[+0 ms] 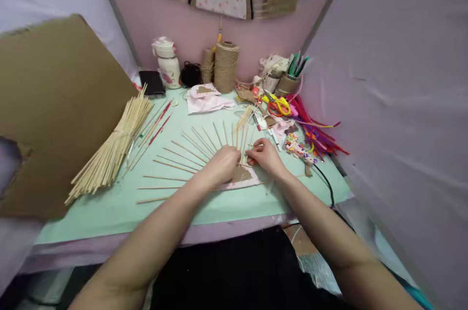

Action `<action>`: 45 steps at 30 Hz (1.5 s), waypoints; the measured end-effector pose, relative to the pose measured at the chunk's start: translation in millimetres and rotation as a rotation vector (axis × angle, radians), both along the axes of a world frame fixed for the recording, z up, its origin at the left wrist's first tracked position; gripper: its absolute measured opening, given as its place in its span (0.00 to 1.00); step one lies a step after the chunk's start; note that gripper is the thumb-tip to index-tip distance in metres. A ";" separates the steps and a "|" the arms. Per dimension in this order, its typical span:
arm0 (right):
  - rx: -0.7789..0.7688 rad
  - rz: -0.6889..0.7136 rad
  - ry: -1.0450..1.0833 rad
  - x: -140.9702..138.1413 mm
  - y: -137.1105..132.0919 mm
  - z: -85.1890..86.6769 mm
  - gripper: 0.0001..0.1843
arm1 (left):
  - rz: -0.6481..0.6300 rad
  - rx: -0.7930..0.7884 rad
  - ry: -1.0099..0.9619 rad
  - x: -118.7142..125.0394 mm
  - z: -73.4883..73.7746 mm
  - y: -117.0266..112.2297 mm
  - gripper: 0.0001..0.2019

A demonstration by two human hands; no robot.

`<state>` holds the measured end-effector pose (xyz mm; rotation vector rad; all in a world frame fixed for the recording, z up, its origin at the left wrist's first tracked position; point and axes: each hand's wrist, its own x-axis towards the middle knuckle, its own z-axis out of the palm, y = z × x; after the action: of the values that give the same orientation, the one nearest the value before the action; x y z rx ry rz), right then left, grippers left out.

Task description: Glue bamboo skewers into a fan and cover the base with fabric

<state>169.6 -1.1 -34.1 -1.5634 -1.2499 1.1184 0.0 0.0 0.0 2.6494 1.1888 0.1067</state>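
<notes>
Thin sticks (189, 152) fan out across the pale green table (219, 210), their inner ends meeting at a half-round piece of cardboard and pink cloth (243, 174) near the front edge. Left hand (224, 163) rests over those inner ends, fingers bent and close together; whether it grips one, I cannot tell. Right hand (267, 155) sits just beside it, thumb and fingers drawn narrow at the right-hand sticks; what is between them is too small to tell. Well to the left lies a tied bundle of sticks (109, 154), beside a large cardboard sheet (66, 105). Behind the fan, a pink cloth scrap (210, 101) lies flat before a tall twine spool (225, 66) and a white bottle (168, 68). Yellow-handled scissors (282, 105) and bright fuzzy stems (315, 127) crowd the right side.
</notes>
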 end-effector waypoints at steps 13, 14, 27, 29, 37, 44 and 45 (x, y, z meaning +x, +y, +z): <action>0.001 0.045 -0.016 2.7 0.0 2.1 0.17 | 0.001 0.004 -0.034 -1.0 -3.1 1.8 0.13; 0.002 0.050 -0.022 2.6 0.0 2.4 0.17 | -0.002 0.005 -0.035 -1.2 -3.7 2.1 0.12; 0.212 0.146 -0.430 16.2 -15.0 17.4 0.04 | 0.000 0.004 -0.029 -2.2 -2.7 1.2 0.11; 0.262 0.256 -0.484 18.8 -23.0 19.3 0.02 | -0.002 0.018 -0.041 -2.9 -6.0 1.9 0.11; 0.360 0.330 -0.596 14.9 -43.9 8.9 0.05 | 0.001 0.022 -0.069 -4.4 -9.1 2.0 0.12; 0.391 0.310 -0.594 12.3 -45.5 10.4 0.05 | 0.012 0.014 -0.139 -7.8 -8.4 -1.5 0.12; 0.392 0.307 -0.593 12.1 -45.9 10.9 0.05 | 0.016 0.013 -0.144 -8.1 -8.2 -2.0 0.12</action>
<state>181.7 -47.0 -23.2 -1.4694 -2.0197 0.5293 -8.1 -2.0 -8.2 2.5938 1.1661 0.3030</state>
